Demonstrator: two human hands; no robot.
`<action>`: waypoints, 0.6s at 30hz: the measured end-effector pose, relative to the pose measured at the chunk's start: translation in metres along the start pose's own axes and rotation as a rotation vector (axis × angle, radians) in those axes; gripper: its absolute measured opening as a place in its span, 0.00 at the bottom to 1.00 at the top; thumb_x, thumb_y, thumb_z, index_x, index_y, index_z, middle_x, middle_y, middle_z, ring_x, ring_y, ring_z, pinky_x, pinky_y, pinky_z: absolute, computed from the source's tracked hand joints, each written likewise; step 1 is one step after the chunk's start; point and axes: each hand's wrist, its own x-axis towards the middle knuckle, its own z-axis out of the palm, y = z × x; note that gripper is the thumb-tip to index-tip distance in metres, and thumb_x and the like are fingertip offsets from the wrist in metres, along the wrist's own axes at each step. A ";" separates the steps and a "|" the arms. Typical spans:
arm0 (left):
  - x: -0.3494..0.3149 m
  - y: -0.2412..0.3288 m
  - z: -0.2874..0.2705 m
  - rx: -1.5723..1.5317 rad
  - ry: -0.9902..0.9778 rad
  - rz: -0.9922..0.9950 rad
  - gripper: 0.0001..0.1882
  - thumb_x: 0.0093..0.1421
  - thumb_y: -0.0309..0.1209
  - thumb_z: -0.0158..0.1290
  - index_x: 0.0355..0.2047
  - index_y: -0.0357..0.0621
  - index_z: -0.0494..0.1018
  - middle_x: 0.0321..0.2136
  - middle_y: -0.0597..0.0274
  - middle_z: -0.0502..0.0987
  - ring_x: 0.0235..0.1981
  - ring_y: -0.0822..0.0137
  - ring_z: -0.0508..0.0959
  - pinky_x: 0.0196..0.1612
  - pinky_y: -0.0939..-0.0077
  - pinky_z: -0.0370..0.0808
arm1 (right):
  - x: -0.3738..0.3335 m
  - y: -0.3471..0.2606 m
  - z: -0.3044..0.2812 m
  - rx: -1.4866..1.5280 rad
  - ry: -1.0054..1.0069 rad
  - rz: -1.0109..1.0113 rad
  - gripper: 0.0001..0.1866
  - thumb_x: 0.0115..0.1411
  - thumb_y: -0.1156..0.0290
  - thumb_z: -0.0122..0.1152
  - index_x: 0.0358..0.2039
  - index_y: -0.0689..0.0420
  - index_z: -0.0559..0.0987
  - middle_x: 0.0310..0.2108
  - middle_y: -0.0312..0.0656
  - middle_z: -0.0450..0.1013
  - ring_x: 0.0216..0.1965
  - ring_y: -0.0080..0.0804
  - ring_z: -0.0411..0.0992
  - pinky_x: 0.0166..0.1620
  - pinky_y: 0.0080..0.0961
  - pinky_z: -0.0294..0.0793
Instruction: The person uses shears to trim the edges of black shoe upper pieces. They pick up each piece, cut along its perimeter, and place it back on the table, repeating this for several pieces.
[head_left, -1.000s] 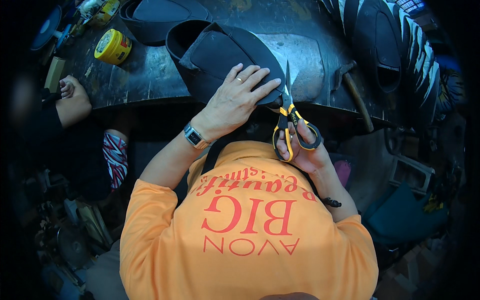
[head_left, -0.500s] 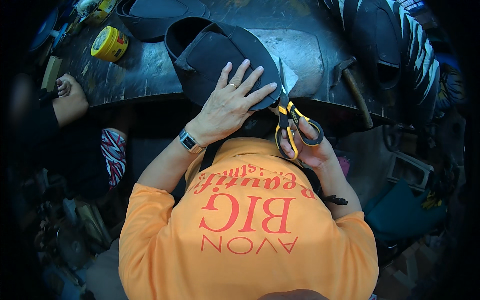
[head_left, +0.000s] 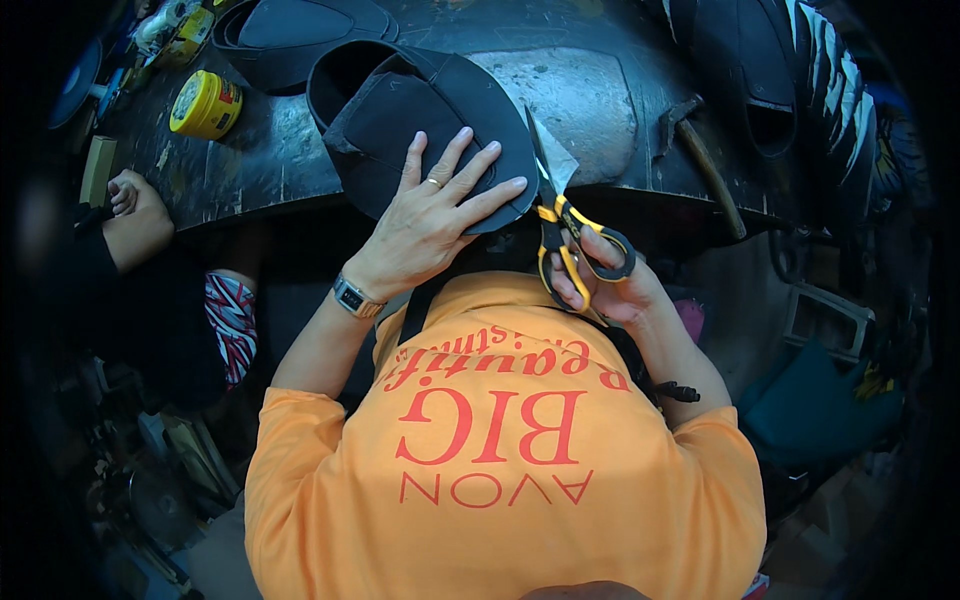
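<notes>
A black piece like a shoe upper (head_left: 372, 110), with a raised band at its far left, lies at the table's near edge. My left hand (head_left: 440, 195) rests across its near right part, fingers spread; the thumb is hidden. In my right hand (head_left: 610, 280) are scissors (head_left: 552, 215) with black and yellow handles, my thumb and fingers in the loops. Their blades point away from me beside the piece's right rim. A pale pointed patch shows next to the dark blade; I cannot tell whether it is material or the other blade.
On the dark table (head_left: 470, 30) lie a similar black piece (head_left: 300, 35), a yellow tub (head_left: 206, 105), a worn slab (head_left: 590, 100) and a hammer (head_left: 710, 175). More black pieces (head_left: 755, 70) sit at far right. Another person's hand (head_left: 138, 205) is at left.
The black piece and my left hand appear slightly lower and farther left in the view. The scissors have shifted left too, and their blades look farther apart.
</notes>
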 end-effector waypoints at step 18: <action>-0.022 -0.012 -0.006 -0.007 -0.015 0.122 0.35 0.51 0.33 0.60 0.61 0.69 0.65 0.66 0.59 0.58 0.69 0.54 0.51 0.69 0.45 0.36 | 0.017 0.004 0.011 -0.004 -0.031 0.002 0.20 0.60 0.52 0.62 0.35 0.59 0.73 0.23 0.39 0.70 0.22 0.24 0.69 0.23 0.14 0.67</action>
